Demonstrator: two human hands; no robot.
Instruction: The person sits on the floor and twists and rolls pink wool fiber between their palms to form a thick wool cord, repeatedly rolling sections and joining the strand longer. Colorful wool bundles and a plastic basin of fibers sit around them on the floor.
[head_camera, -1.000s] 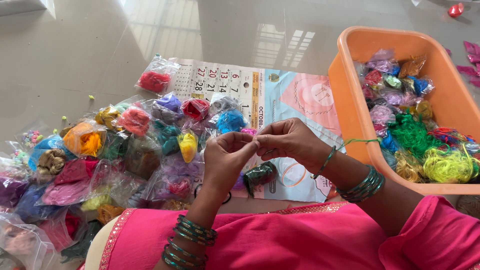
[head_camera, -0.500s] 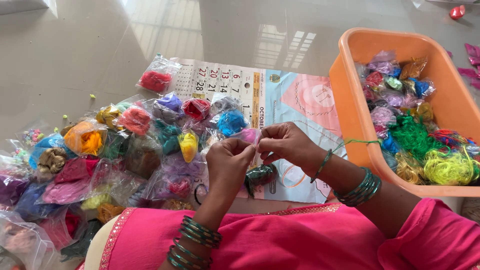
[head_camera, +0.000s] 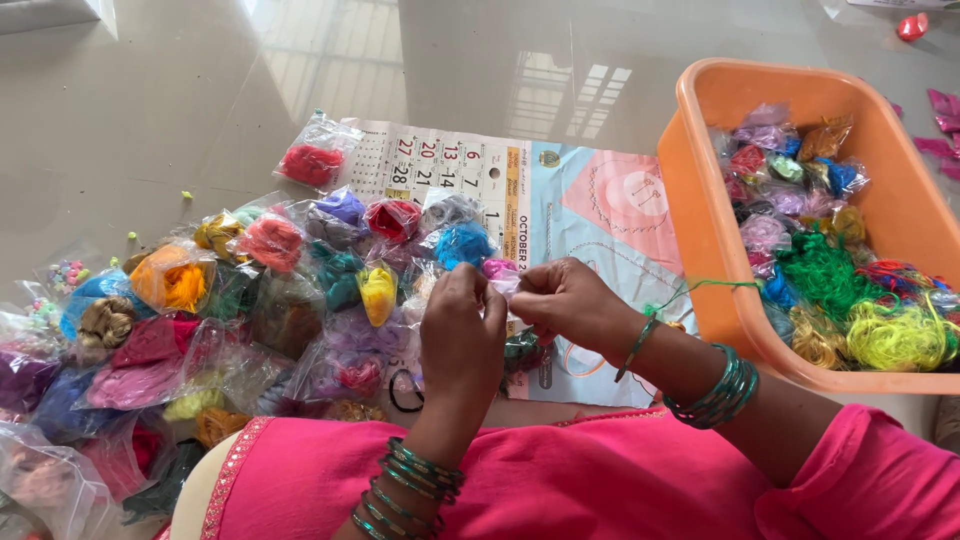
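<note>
Head view shows our left hand (head_camera: 462, 325) and right hand (head_camera: 567, 303) meeting above the calendar sheet (head_camera: 560, 200), both pinching a small clear packet (head_camera: 503, 283) with pink thread inside; the fingers are closed on it from either side. A green thread (head_camera: 700, 286) trails from the right wrist toward the orange tub (head_camera: 700, 200), which holds more tangled thread and packets. To the left lies a heap of filled packets (head_camera: 280, 300) in many colours on the floor. We judge the packet is being closed or opened at its mouth; the following move seems to call for a steady pinch and a fine pull at the edge.
</note>
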